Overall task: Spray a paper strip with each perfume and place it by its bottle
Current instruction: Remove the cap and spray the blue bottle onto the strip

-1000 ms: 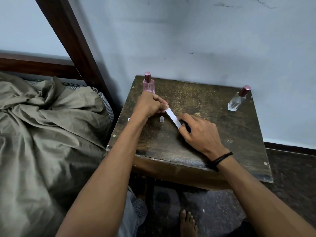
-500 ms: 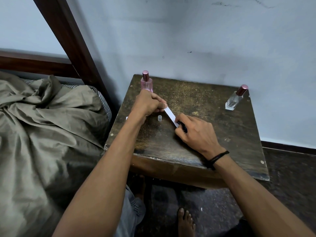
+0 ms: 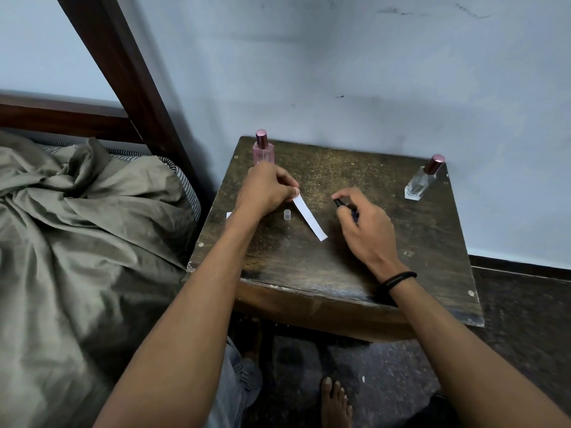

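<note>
One pink bottle (image 3: 263,152) stands at the back left corner of the table (image 3: 309,270). Mid-table, the left hand (image 3: 265,189) pinches the paper strip (image 3: 309,219) by its far end; the right hand (image 3: 367,230) grips a small dark sprayer (image 3: 340,203).

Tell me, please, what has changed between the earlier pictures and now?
The right grip, holding the small dark spray bottle, moved right, away from the lower end of the paper strip, so the whole strip now shows. The left grip still pinches the strip's upper end. The clear cap, the pink bottle and the clear bottle stayed in place on the table.
</note>
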Available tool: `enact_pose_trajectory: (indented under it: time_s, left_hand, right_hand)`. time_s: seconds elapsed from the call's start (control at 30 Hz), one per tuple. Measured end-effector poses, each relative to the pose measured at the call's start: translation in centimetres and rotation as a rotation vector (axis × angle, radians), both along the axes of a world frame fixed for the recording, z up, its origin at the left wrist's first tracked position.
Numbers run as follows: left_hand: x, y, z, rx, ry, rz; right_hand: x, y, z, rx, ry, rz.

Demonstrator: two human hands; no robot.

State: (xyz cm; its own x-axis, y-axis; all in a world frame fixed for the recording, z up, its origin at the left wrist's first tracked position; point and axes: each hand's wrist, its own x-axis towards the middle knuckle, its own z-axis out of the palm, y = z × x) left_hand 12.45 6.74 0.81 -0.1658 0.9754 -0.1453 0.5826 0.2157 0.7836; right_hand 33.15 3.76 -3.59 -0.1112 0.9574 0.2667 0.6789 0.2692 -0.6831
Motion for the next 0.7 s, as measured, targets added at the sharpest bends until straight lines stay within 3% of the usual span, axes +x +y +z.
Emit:
enact_pose_trajectory:
  time_s: [0.17, 0.7]
  left_hand:
    - [0.5, -0.5, 1.0, 0.105, 0.105, -0.057]
    - [1.2, -0.7, 2.0, 0.268, 0.187, -0.142]
  right_hand:
    - [0.1, 0.6, 0.0, -0.095, 0.104, -0.045]
    - [-0.2, 0.4, 0.4, -0.118, -0.034, -0.040]
